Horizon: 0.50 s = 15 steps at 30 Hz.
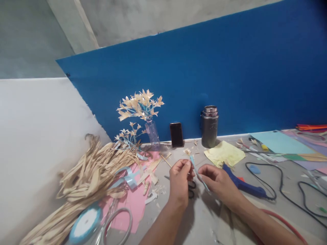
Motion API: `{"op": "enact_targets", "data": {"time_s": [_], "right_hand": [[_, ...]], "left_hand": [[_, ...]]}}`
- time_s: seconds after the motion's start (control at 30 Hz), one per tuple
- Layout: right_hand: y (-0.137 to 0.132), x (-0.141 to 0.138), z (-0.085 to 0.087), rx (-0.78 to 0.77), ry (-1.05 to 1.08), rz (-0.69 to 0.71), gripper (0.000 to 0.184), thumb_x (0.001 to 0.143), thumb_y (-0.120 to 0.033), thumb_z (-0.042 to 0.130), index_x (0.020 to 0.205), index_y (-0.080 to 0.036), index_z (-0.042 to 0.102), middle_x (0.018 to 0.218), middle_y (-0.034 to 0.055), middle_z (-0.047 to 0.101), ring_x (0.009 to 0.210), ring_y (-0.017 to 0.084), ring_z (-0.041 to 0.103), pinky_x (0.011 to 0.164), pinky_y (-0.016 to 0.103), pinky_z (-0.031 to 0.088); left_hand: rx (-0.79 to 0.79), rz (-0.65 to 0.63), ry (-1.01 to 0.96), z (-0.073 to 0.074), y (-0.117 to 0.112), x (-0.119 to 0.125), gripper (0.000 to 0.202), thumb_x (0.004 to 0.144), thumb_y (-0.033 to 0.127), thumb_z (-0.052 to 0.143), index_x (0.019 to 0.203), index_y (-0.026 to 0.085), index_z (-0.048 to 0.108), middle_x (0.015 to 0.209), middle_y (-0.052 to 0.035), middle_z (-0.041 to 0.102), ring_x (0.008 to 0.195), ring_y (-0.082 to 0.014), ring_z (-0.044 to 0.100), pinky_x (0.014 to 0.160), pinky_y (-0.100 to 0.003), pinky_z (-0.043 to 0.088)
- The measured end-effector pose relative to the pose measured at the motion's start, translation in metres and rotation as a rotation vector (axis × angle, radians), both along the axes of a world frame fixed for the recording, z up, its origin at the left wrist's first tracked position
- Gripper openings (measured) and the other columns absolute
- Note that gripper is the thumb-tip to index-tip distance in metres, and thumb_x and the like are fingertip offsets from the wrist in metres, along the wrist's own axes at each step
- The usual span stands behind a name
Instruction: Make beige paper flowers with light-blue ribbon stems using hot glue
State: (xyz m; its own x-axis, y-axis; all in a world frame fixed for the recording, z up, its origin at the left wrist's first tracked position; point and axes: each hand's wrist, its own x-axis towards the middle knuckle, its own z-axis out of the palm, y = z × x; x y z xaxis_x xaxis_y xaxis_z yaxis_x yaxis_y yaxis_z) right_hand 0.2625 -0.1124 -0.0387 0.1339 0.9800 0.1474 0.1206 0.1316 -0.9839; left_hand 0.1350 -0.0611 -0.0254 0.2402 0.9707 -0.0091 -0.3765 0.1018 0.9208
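Note:
My left hand (180,180) and my right hand (217,180) are close together over the grey table (281,204). Both pinch one thin stem wrapped in light blue ribbon (198,173). A small cream dried-leaf flower (187,151) sits at the stem's top end, just above my left fingers. My right fingers hold the stem lower down, where it slants to the right. Black scissors (191,190) lie on the table under my hands, partly hidden.
A vase of cream flowers (143,109) stands by the blue board, with a phone (176,134) and a dark flask (209,126) beside it. Dried leaf strips (84,177), pink paper (133,204) and a ribbon roll (84,224) lie left. A blue glue gun (242,185), cables and coloured sheets lie right.

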Motion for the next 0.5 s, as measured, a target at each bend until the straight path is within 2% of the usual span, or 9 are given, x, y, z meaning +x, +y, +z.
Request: {"op": "enact_targets", "data": {"time_s": [0.23,0.37,0.5], "right_hand": [[0.0003,-0.0015,-0.0024,0.02,-0.101,-0.009,0.018,0.079,-0.036,0.064,0.074,-0.019,0.063,0.064,-0.0029,0.055,0.061,0.013,0.047,0.059,0.025,0.038],[-0.002,-0.0006,0.0028,0.001,-0.106,0.0,0.026,0.082,-0.044,0.061,0.076,-0.018,0.064,0.066,-0.0017,0.057,0.061,0.013,0.047,0.057,0.025,0.037],[-0.0047,0.0019,0.0067,-0.053,-0.035,-0.072,0.039,0.088,-0.055,0.053,0.08,-0.019,0.064,0.056,-0.0047,0.047,0.051,0.011,0.04,0.049,0.024,0.03]], "left_hand": [[-0.021,-0.003,0.032,0.0012,-0.0022,-0.0011,0.015,0.07,0.027,0.067,0.072,0.017,0.057,0.06,0.0011,0.056,0.052,-0.0086,0.045,0.051,-0.02,0.035],[-0.027,0.011,0.044,0.0019,-0.0017,-0.0005,0.014,0.069,0.026,0.066,0.072,0.018,0.054,0.055,0.0042,0.051,0.05,-0.0079,0.042,0.05,-0.019,0.034],[-0.015,0.031,0.098,0.0038,-0.0055,0.0014,0.014,0.069,0.026,0.066,0.072,0.019,0.055,0.055,0.0055,0.048,0.05,-0.0077,0.041,0.05,-0.018,0.033]]}}
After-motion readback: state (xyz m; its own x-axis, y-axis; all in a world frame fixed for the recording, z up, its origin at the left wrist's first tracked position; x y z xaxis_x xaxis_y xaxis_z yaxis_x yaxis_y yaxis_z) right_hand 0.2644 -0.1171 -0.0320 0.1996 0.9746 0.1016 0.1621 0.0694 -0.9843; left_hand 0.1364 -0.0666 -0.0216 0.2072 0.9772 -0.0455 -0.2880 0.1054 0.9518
